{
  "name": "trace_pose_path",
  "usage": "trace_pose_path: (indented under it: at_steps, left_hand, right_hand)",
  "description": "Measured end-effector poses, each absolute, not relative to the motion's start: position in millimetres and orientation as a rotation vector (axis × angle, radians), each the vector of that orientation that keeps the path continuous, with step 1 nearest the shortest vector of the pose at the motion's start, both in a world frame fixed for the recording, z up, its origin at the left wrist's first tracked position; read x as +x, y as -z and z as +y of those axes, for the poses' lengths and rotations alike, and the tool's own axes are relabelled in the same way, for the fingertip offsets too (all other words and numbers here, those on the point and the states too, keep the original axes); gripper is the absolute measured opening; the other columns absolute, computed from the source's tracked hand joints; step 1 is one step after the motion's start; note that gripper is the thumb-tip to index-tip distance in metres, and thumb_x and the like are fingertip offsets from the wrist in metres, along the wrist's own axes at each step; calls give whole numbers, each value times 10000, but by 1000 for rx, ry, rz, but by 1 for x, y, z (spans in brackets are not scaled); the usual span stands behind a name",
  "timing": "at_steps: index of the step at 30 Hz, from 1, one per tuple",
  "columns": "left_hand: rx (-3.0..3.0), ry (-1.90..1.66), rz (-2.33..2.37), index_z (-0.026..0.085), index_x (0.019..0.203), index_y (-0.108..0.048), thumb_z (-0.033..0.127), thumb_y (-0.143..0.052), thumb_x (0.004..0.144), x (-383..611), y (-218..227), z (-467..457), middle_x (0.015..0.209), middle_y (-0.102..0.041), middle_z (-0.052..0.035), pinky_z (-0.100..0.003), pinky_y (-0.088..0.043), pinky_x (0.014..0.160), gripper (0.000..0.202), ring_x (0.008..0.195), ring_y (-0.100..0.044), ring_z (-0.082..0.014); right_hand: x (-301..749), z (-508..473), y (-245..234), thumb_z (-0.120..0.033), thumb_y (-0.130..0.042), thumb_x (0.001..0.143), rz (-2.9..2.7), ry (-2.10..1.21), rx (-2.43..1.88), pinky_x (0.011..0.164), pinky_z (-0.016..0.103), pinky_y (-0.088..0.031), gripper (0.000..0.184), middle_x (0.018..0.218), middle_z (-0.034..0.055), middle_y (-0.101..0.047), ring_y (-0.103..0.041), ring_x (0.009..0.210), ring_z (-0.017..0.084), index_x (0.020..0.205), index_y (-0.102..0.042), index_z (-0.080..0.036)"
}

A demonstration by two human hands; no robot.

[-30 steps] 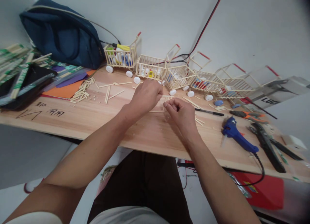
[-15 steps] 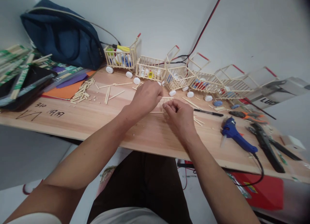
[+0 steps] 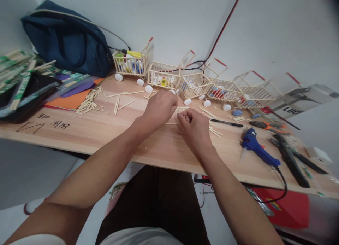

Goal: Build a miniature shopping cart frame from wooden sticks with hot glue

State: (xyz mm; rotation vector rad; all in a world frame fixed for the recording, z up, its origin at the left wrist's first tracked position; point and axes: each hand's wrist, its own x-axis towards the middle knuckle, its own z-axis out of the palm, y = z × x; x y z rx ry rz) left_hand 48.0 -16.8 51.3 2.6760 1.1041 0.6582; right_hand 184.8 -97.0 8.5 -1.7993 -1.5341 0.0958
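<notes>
My left hand (image 3: 161,108) is closed, with its fingertips turned down over a small frame of thin wooden sticks (image 3: 171,123) on the table. What those fingers hold is hidden behind the hand. From the other side, my right hand (image 3: 197,126) pinches a thin wooden stick at the frame's right end, thumb and forefinger together. Behind both hands stands a row of miniature shopping carts made of sticks, among them one cart (image 3: 164,74) with white wheels. A black pen (image 3: 226,122) and several loose sticks (image 3: 215,132) lie just right of my right hand.
On the right lie a blue glue gun (image 3: 258,147), orange-handled pliers (image 3: 270,126) and a black cutter tool (image 3: 291,160). Cut stick pieces (image 3: 90,101), coloured paper (image 3: 71,98) and a dark blue bag (image 3: 69,40) occupy the left. The table's front edge (image 3: 106,150) runs beneath my forearms.
Both hands keep nearly the same place and grip over the stick frame. The whole view has shifted very slightly.
</notes>
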Motion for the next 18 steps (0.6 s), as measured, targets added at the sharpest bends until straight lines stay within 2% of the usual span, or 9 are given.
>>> trace_pose_path:
  at_steps: [18]
  left_hand:
    - [2686,-599,1186,156,744,-703,122,-480,797,51,-51,-22,842,-692,-111,-351,-426,787,233,894,-598,-236]
  right_hand:
    - [179,-95,-14,-286,-552,842,-1565,5,-1948,587,285,-249,231,600,-7,-540,-422,583,141,630,-508,-207]
